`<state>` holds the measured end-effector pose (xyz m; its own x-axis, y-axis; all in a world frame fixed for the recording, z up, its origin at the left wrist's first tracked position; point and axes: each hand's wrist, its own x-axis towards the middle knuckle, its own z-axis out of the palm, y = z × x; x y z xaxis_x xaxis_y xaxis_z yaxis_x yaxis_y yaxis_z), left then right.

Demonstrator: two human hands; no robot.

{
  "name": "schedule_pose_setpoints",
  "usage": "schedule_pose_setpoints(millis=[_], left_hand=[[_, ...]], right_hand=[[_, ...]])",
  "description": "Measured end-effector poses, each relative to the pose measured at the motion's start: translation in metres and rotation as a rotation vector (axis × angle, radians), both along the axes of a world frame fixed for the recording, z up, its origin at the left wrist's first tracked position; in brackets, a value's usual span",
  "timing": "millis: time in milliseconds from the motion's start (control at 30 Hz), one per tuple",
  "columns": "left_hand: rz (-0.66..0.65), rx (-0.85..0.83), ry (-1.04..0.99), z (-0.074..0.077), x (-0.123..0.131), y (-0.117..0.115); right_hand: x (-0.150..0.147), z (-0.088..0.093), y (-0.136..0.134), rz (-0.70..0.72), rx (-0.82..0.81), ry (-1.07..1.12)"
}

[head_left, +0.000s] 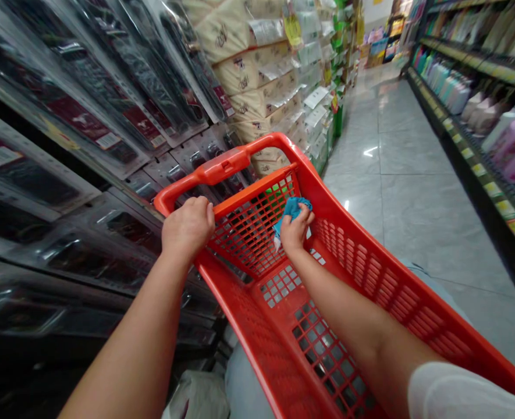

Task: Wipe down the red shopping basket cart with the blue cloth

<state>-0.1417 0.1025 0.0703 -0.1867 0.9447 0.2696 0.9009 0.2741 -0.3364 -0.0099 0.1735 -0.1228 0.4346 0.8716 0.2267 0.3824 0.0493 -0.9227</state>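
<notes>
Gripping the red cart (252,331) by its edge just beside the handle (224,166), the left hand (187,228) had its fingers folded tight. Deeper inside, near the mesh panel (240,235), the right hand (298,228) pinched a bunched blue cloth (295,206), which lay under the curled fingers and spilled past their tips. Whether it touched the mesh was unclear. Beyond rose stacked cream packs (261,70); across the tiled floor (414,215) stood shelved bottles (451,90).

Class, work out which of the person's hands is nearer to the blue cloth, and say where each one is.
Right. The right hand grips the blue cloth inside the red basket; the left hand is apart from it, closed on the basket's edge.
</notes>
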Motion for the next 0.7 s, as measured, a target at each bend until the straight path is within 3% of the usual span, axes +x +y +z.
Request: schedule_pose_setpoints(millis=[67,167,233,267,400,433,500,600,633,700], left_hand=[[0.003,0.0,-0.001,0.001,0.001,0.001],[0.007,-0.011,-0.011,0.002,0.003,0.001],[0.006,-0.01,-0.014,0.001,0.003,-0.001],[0.004,-0.007,-0.016,0.001,0.003,-0.002],[-0.007,0.017,-0.022,-0.001,0.002,-0.002],[-0.01,0.017,-0.025,-0.001,0.002,-0.001],[-0.021,0.01,-0.031,-0.001,0.002,0.002],[-0.032,0.011,-0.029,0.0,0.003,0.003],[-0.034,0.014,-0.029,0.0,0.003,0.002],[-0.033,0.019,-0.033,-0.001,0.002,0.0]], right_hand=[[-0.007,-0.008,-0.01,0.039,-0.02,-0.031],[-0.016,-0.028,-0.038,0.482,0.186,-0.304],[-0.012,-0.041,-0.046,0.655,0.23,-0.405],[-0.007,-0.045,-0.045,0.641,0.191,-0.407],[0.003,-0.045,-0.031,0.287,-0.086,-0.303],[-0.001,-0.044,-0.033,0.255,-0.106,-0.296],[-0.015,-0.043,-0.046,0.354,-0.041,-0.326],[-0.028,-0.051,-0.07,0.716,0.159,-0.452],[-0.025,-0.054,-0.073,0.772,0.167,-0.48],[-0.012,-0.06,-0.068,0.704,0.065,-0.486]])
